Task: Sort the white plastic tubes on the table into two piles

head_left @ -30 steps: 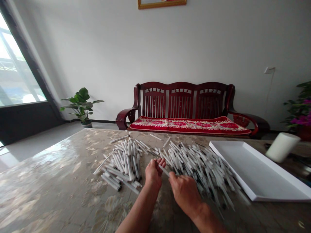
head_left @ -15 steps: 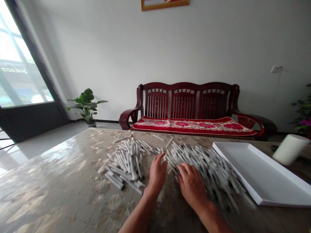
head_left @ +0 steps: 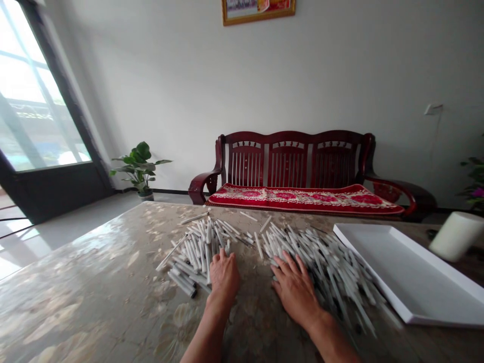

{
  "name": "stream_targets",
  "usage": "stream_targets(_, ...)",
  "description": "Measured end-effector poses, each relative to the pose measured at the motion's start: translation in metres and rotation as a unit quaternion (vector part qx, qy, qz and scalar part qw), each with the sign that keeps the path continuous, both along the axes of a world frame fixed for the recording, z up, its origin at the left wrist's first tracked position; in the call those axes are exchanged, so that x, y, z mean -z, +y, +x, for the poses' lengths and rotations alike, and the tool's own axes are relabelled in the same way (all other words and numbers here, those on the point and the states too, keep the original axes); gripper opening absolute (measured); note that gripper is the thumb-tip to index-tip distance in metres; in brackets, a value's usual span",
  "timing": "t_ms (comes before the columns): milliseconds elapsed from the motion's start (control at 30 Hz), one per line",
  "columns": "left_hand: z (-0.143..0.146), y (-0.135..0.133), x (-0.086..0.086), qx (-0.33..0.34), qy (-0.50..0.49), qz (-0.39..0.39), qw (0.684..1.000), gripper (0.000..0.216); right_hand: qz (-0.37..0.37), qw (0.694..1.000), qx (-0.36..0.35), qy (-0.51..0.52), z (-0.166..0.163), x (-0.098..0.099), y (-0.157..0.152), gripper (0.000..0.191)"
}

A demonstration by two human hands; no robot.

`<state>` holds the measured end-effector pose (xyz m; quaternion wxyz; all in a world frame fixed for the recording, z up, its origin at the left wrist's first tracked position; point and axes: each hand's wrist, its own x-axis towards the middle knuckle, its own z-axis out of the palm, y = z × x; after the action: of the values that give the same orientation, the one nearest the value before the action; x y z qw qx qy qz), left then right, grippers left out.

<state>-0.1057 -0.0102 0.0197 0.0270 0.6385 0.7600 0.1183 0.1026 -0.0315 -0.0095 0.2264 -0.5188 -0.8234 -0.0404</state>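
Two heaps of thin white plastic tubes, some with dark ends, lie on the marble-patterned table (head_left: 83, 287). My left hand (head_left: 224, 278) rests palm down at the near edge of the left heap (head_left: 196, 249), its fingertips among the tubes. My right hand (head_left: 294, 289) lies with its fingers spread at the left edge of the larger right heap (head_left: 321, 264), touching the tubes. Neither hand holds anything. A few loose tubes (head_left: 259, 245) lie on the table between the heaps.
A shallow white tray (head_left: 401, 262) lies on the table to the right of the right heap. Past it stands a white cylinder (head_left: 457, 236). Beyond the table's far edge are a dark red wooden bench (head_left: 291, 164) and a potted plant (head_left: 139, 169).
My hands have moved apart. The left one has shifted left to the left heap, and the right one has drawn back toward me. The view has tilted slightly upward.
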Motion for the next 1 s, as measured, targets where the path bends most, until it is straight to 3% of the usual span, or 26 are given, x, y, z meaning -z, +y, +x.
stream_targets(267,0.022,-0.003,0.013,0.045,-0.145,0.056,0.987,0.033,0.031,0.999,0.014,0.018,0.007,-0.001,0.002,0.029)
stream_targets(433,0.026,-0.005,0.002,0.069,-0.057,-0.016,0.996,0.036,0.066,0.996,0.022,0.062,0.009,-0.001,0.003,0.028)
stream_targets(600,0.021,-0.005,-0.006,0.031,-0.073,-0.025,0.996,0.039,0.104,0.989,0.021,0.107,0.010,-0.002,0.005,0.028)
stream_targets(733,0.018,0.001,-0.001,-0.026,-0.234,0.019,0.972,0.036,0.125,0.983,0.011,0.137,0.011,-0.002,0.007,0.028)
stream_targets(800,0.019,0.004,0.002,-0.043,-0.418,0.062,0.905,0.035,0.132,0.980,0.003,0.151,0.010,-0.003,0.006,0.027)
stream_targets(833,0.022,0.006,0.003,-0.043,-0.526,0.072,0.846,0.032,0.132,0.979,-0.002,0.159,0.010,-0.003,0.005,0.026)
stream_targets(933,0.034,0.008,0.003,-0.021,-0.788,0.046,0.613,0.026,0.105,0.978,-0.006,0.180,0.007,-0.006,0.001,0.021)
stream_targets(1000,0.045,0.007,0.004,-0.004,-0.872,0.025,0.488,0.026,0.072,0.979,0.001,0.189,0.005,-0.008,-0.002,0.023)
